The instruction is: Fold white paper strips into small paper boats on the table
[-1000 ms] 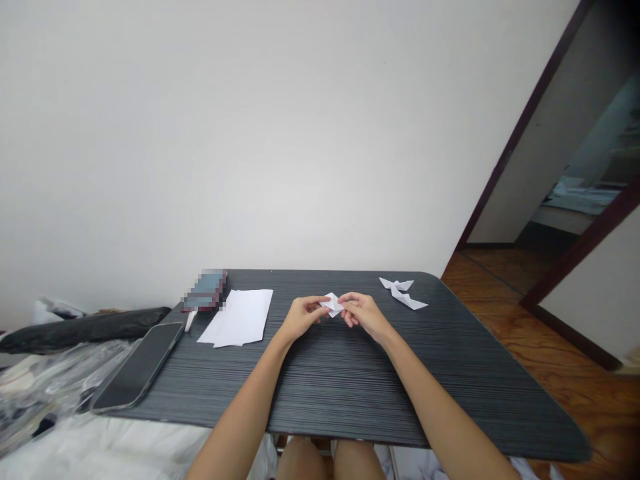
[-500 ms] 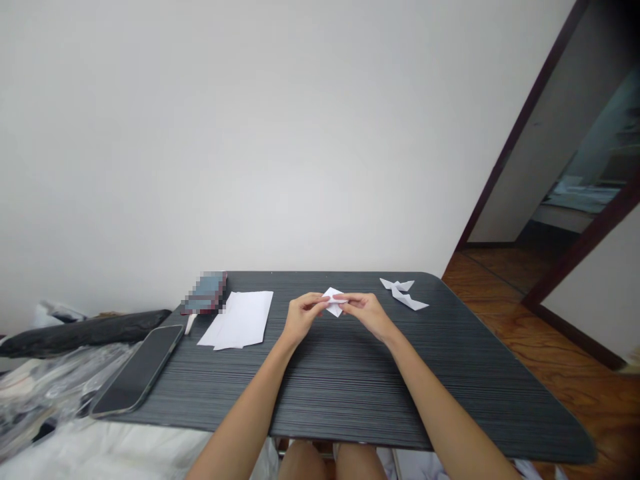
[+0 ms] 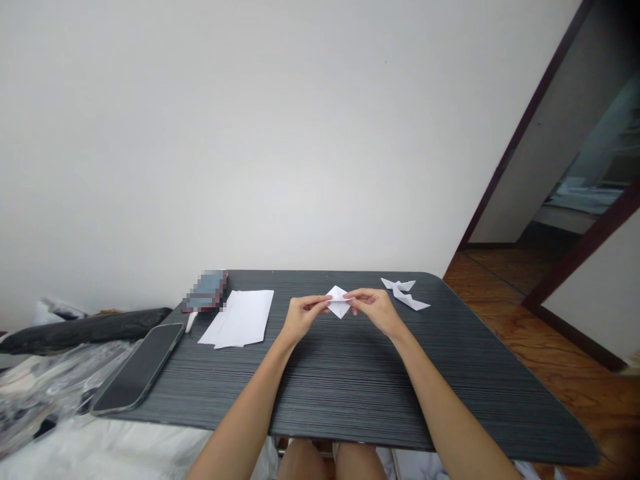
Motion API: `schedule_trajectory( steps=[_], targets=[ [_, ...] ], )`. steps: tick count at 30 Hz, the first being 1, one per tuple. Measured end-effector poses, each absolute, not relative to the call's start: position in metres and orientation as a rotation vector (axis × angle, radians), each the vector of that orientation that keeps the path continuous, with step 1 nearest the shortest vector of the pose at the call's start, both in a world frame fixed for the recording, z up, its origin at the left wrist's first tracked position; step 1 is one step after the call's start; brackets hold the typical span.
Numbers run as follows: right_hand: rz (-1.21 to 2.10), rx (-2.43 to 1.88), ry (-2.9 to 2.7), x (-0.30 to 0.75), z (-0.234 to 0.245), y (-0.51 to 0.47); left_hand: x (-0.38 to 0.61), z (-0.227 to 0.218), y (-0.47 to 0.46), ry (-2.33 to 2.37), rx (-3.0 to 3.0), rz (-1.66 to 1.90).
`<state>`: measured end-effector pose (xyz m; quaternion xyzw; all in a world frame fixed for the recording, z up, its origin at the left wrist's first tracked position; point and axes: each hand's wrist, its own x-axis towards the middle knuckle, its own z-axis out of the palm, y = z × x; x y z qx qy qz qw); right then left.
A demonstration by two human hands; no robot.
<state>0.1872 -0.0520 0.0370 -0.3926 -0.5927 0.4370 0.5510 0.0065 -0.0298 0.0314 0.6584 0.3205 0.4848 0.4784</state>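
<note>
Between both hands is a small folded white paper, diamond-shaped, with a raised fold across its middle. My left hand pinches its left corner between thumb and fingers. On the right corner, my right hand grips with thumb and fingertips, some of them behind the paper. The piece is held a little above the dark table, near the far half. To the right of my right hand lie folded white paper shapes with pointed ends; whether they are joined I cannot tell.
White paper sheets overlap on the dark striped table, left of my hands. A phone lies at the left edge. Behind it are a small white object and a blurred-out item. A wall stands behind the table.
My hands have moved slightly apart, the right one shifting right. More of the folded paper shows between them, with its middle ridge now visible.
</note>
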Motion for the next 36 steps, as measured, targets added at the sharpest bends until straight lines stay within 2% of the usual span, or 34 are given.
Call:
schedule_trajectory(
  steps=[9,21,28,36],
  targets=[
    [1.015,-0.894,-1.561,0.193,0.039,-0.053,0.004,0.034,-0.031,0.781,1.668,1.159],
    [0.991,-0.947,-1.276,0.176,0.035,-0.052,0.016,0.03,-0.034,0.821,1.414,1.248],
    [0.997,-0.94,-1.345,0.174,0.035,-0.052,0.013,0.03,-0.031,0.761,1.641,1.117],
    [0.949,-0.883,-1.49,0.177,0.037,-0.052,0.01,0.028,-0.03,0.818,1.792,1.122]
  ],
)
